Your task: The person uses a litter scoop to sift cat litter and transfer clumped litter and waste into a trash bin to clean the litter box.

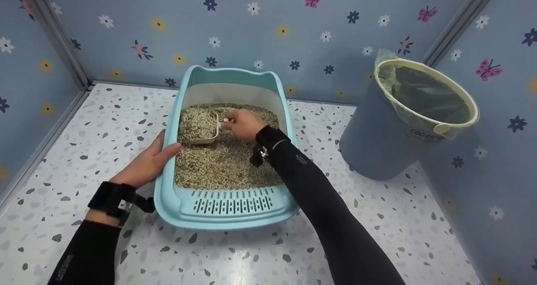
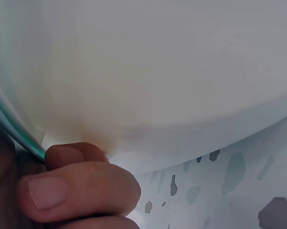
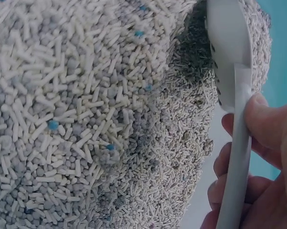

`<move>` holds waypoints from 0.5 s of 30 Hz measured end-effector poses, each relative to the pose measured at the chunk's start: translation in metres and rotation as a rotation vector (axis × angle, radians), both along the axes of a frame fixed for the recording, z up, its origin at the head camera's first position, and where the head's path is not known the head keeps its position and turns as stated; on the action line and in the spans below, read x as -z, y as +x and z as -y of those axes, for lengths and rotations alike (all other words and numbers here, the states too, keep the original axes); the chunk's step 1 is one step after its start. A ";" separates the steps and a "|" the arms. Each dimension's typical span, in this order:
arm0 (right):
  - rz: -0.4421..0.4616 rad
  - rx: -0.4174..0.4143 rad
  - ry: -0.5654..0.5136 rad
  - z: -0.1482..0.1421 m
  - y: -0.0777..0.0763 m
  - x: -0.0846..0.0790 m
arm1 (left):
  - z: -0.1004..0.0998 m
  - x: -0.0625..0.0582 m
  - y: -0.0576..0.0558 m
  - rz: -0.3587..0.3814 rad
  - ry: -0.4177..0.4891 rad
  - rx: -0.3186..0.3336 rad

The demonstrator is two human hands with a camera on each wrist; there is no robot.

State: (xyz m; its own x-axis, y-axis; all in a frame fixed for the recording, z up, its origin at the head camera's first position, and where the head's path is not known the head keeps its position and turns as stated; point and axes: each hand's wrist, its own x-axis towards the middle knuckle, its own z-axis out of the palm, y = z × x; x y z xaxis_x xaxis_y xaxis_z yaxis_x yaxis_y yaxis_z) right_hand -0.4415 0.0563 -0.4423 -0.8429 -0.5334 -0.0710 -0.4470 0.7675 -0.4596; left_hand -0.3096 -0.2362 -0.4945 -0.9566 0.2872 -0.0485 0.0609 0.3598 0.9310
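Note:
A light-blue litter box (image 1: pixel 226 223) stands on the speckled surface, holding pale pellet cat litter (image 1: pixel 218 167). My left hand (image 1: pixel 144 161) grips its left rim, thumb over the edge; in the left wrist view the curled fingers (image 2: pixel 81 188) lie against the outer wall. My right hand (image 1: pixel 245 124) holds a pale litter scoop (image 1: pixel 205 141) by its handle. Heaped litter fills the scoop's head in the left half of the box. The right wrist view shows thumb and fingers wrapped around the handle (image 3: pixel 238 148), the slotted head beyond them.
To the right stands a blue-grey trash bin (image 1: pixel 369 138) with a cream rim and a clear liner bag (image 1: pixel 388 77). Flower-patterned wall panels (image 1: pixel 235 24) rise behind the box and on both sides. Slots pierce the box's front ledge (image 1: pixel 230 203).

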 end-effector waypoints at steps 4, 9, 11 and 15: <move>0.019 -0.014 -0.027 0.000 -0.002 -0.001 | 0.000 0.000 0.000 -0.002 0.023 0.009; 0.043 -0.023 -0.048 -0.001 -0.003 -0.002 | 0.000 0.000 -0.001 -0.007 0.032 0.013; 0.046 -0.026 -0.054 -0.002 -0.003 -0.002 | -0.001 0.000 0.000 -0.010 0.037 0.016; 0.049 -0.035 -0.062 -0.004 -0.003 -0.002 | -0.002 -0.001 0.000 -0.017 0.046 0.016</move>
State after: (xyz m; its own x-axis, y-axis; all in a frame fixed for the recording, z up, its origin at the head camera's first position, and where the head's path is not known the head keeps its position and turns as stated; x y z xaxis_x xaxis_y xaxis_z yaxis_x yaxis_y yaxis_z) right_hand -0.4443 0.0600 -0.4403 -0.8201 -0.5669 -0.0777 -0.4486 0.7213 -0.5278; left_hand -0.3101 -0.2344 -0.4937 -0.9524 0.3043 -0.0182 0.0828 0.3157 0.9452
